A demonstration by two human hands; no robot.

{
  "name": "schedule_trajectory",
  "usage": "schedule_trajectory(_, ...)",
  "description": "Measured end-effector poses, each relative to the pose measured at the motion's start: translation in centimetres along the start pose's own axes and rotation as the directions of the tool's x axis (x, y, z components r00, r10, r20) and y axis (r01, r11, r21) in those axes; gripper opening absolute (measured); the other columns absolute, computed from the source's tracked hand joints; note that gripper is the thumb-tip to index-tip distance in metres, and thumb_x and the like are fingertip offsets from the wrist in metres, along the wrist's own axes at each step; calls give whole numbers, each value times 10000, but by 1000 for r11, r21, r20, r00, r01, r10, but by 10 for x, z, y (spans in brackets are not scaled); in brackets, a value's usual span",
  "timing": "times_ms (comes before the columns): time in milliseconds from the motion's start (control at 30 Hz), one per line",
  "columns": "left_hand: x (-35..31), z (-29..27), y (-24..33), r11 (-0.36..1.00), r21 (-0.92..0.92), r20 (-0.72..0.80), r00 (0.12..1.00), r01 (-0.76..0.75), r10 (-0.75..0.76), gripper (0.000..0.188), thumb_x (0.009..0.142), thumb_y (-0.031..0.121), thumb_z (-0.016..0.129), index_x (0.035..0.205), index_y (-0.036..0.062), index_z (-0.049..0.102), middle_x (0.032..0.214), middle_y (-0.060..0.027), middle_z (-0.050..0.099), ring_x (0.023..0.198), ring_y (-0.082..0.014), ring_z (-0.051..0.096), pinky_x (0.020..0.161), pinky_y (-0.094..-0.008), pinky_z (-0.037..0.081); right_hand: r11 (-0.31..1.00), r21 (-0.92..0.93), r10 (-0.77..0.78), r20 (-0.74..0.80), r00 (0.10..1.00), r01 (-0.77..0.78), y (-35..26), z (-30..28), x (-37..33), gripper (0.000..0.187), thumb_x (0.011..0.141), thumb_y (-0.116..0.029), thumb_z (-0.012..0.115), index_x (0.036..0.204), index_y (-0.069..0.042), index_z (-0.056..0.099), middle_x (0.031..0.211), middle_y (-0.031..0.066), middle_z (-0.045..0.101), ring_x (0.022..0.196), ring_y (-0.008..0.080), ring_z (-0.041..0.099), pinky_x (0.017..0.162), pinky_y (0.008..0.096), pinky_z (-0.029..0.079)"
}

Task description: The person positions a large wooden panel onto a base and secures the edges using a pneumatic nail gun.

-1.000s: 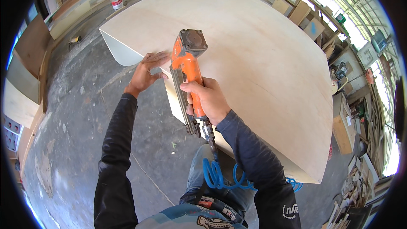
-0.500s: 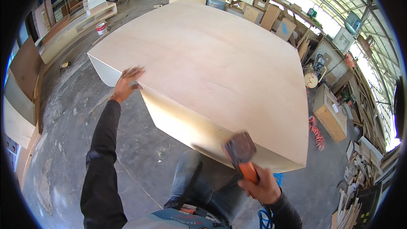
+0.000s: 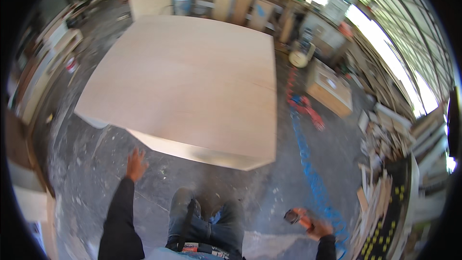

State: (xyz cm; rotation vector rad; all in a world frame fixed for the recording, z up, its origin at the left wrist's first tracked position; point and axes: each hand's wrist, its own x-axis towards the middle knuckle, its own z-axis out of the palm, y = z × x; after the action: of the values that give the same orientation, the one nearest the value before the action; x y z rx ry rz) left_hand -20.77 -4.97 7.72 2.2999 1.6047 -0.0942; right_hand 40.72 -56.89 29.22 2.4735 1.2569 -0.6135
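A large pale plywood box with a broad flat top stands on the floor before me. My left hand hangs just off its near left edge, fingers spread and holding nothing. Out to the right, away from the box, my right hand grips an orange and dark nail gun. A blue coiled air hose trails along the floor beside that hand. Where the hose joins the tool is blurred.
Red coiled hose lies right of the box, near a wooden crate and a cream compressor tank. Scrap wood is piled along the right. Boards lean at the back, and a red-and-white can stands left.
My left hand has come off the box's edge. My right hand has drawn the nail gun away from the near side, out to the right. The view has shifted, showing more floor.
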Motion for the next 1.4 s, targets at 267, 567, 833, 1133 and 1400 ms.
schedule_trajectory(267, -277, 49, -40, 969, -209, 524, 852, 132, -3, 334, 916, 353, 677, 1161, 140, 757, 1106, -165, 744, 1039, -354, 703, 963, -512, 500, 955, 287, 161, -299, 941, -72, 7, -291, -213, 405, 697, -122, 736, 1096, -56, 701, 723, 154, 643, 630, 321, 676, 632, 415, 543)
schedule_trajectory(567, -322, 43, -93, 937, -316, 301, 953, 148, -49, 408, 982, 425, 594, 1159, 91, 747, 1107, -201, 734, 1021, -397, 695, 887, -505, 528, -1, 545, 92, -835, 542, 839, -222, -389, -233, 535, 894, -127, 680, 1343, 98, 498, 704, 71, 594, 437, 136, 504, 503, 305, 444)
schedule_trajectory(833, -328, -41, -105, 449, -868, 69, 948, 210, -309, 448, 925, 298, 725, 1242, -16, 688, 1137, -163, 756, 1068, -247, 728, 902, -347, 539, -347, 569, -322, -819, 475, 746, -451, -411, -240, 628, 861, -112, 687, 1408, 78, 442, 735, 121, 655, 557, 195, 634, 615, 352, 549)
schedule_trajectory(1133, -474, -29, -277, 302, -757, 70, 533, 579, -843, 342, 867, 334, 714, 1032, 42, 779, 907, -185, 763, 896, -304, 754, 797, -399, 557, -21, 389, -937, -328, 117, 921, -717, -414, -256, 771, 860, -157, 738, 1513, 33, 374, 818, 119, 697, 686, 200, 687, 676, 335, 545)
schedule_trajectory(1400, -365, -89, -316, 163, -961, 10, 620, 222, -785, 364, 910, 211, 711, 1154, -60, 718, 919, -135, 771, 875, -173, 738, 788, -316, 556, 140, 846, -972, 20, 232, 514, -888, -274, -188, 549, 904, -87, 694, 1403, 50, 513, 688, 23, 600, 517, 90, 565, 503, 269, 470)
